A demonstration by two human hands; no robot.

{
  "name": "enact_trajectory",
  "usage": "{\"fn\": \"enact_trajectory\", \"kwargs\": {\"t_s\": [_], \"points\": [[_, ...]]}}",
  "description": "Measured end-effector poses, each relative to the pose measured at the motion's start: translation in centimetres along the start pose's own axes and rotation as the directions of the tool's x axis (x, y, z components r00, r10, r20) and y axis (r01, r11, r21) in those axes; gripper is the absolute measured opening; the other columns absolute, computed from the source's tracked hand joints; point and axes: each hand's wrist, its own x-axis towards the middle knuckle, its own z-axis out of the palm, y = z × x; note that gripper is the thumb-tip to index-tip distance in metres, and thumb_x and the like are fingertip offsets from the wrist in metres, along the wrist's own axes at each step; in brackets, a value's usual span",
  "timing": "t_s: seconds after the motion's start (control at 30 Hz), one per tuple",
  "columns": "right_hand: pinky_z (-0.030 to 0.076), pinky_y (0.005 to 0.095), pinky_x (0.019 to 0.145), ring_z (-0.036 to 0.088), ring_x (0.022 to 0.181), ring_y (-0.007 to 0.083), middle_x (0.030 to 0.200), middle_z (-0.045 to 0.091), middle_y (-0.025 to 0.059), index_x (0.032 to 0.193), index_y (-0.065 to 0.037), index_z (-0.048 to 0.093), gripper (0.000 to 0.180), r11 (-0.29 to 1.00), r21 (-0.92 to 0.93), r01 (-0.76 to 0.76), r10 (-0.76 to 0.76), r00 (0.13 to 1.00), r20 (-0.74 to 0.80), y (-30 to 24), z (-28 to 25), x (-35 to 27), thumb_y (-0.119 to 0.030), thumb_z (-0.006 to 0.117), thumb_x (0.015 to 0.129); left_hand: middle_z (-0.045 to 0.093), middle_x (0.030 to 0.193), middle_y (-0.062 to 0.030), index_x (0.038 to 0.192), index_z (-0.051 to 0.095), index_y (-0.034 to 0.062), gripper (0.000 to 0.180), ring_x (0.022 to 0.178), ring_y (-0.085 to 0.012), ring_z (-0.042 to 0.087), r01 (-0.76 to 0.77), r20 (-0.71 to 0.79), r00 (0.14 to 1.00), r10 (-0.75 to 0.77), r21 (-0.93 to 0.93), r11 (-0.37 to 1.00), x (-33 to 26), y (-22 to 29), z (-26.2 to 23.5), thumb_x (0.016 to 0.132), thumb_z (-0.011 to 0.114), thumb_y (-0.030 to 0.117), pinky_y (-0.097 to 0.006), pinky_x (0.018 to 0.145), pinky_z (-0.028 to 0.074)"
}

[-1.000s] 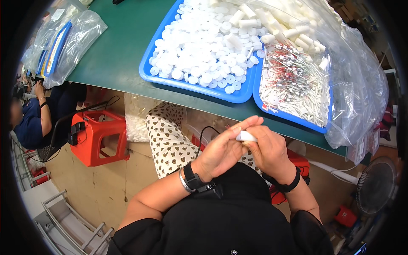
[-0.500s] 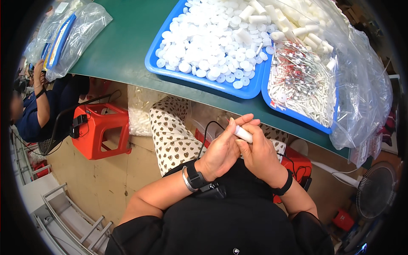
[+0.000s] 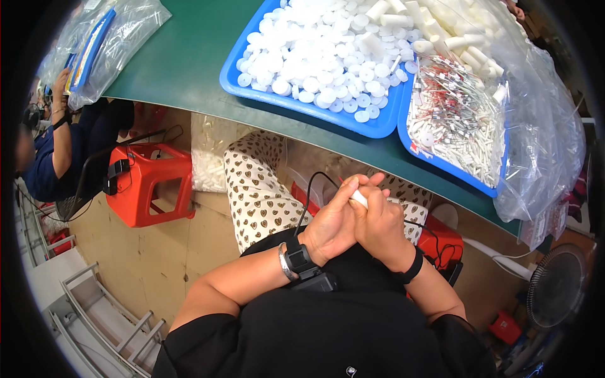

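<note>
My hands meet in front of my lap, below the table edge. My right hand (image 3: 382, 228) is closed around a small white plastic cylinder (image 3: 359, 199), and only part of it shows between the fingers. My left hand (image 3: 333, 228) has its thumb and fingertips pinched at the cylinder's upper end. A thin bit of red shows by the left fingertips, too small to name. Beyond the hands, on the table, a blue tray (image 3: 378, 130) bears many translucent white discs (image 3: 315, 57). A second blue tray (image 3: 466, 179) to its right holds thin white sticks with red and metallic ends (image 3: 457, 120).
A clear plastic bag (image 3: 542, 138) with off-white foam-like cylinders (image 3: 435, 25) lies behind the trays on the green table (image 3: 170, 69). A red stool (image 3: 151, 189) stands at left, near another person's arm (image 3: 62, 145). At right is a black fan (image 3: 558, 286).
Both hands have drawn closer together. The right fingers now cover more of the cylinder, and the left thumb and fingertips have closed at its end. The whole view has shifted slightly.
</note>
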Motion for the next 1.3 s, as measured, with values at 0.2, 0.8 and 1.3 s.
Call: {"fn": "enact_trajectory", "kwargs": {"t_s": [0.2, 0.8, 1.3], "points": [[0.052, 0.0428, 0.056, 0.065, 0.068, 0.0374, 0.09, 0.064, 0.0186, 0.106, -0.001, 0.051, 0.021, 0.975, 0.188, -0.116, 0.103, 0.992, 0.075, 0.8, -0.2, 0.6, -0.01, 0.061, 0.09, 0.05, 0.136, -0.0068, 0.125, 0.05, 0.0102, 0.037, 0.127, -0.0225, 0.047, 0.011, -0.112, 0.994, 0.003, 0.121, 0.993, 0.4, 0.8, 0.4, 0.104, 0.038, 0.039, -0.04, 0.11, 0.037], [0.051, 0.0409, 0.056, 0.064, 0.066, 0.0353, 0.08, 0.062, 0.0172, 0.107, 0.002, 0.054, 0.024, 1.0, -0.001, -0.025, 0.025, 0.998, 0.061, 1.3, 0.7, 0.6, -0.01, 0.062, 0.087, 0.047, 0.133, -0.0035, 0.135, 0.04, 0.0145, 0.045, 0.126, -0.0168, 0.046, 0.009, -0.066, 0.998, -0.006, 0.047, 0.999, 0.0, 0.3, 0.1, 0.104, 0.034, 0.046, -0.035, 0.108, 0.038], [0.041, 0.0244, 0.052, 0.054, 0.058, 0.0122, 0.083, 0.06, 0.0086, 0.113, -0.001, 0.051, 0.023, 0.292, 0.716, -0.634, 0.327, 0.77, 0.548, 2.6, 0.1, 1.0, -0.02, 0.048, 0.102, 0.045, 0.136, -0.0071, 0.144, 0.032, 0.0094, 0.059, 0.115, -0.0147, 0.051, 0.072, -0.205, 0.978, 0.026, 0.459, 0.885, -0.4, 1.1, -0.9, 0.104, 0.025, 0.051, -0.035, 0.103, 0.04]]}}
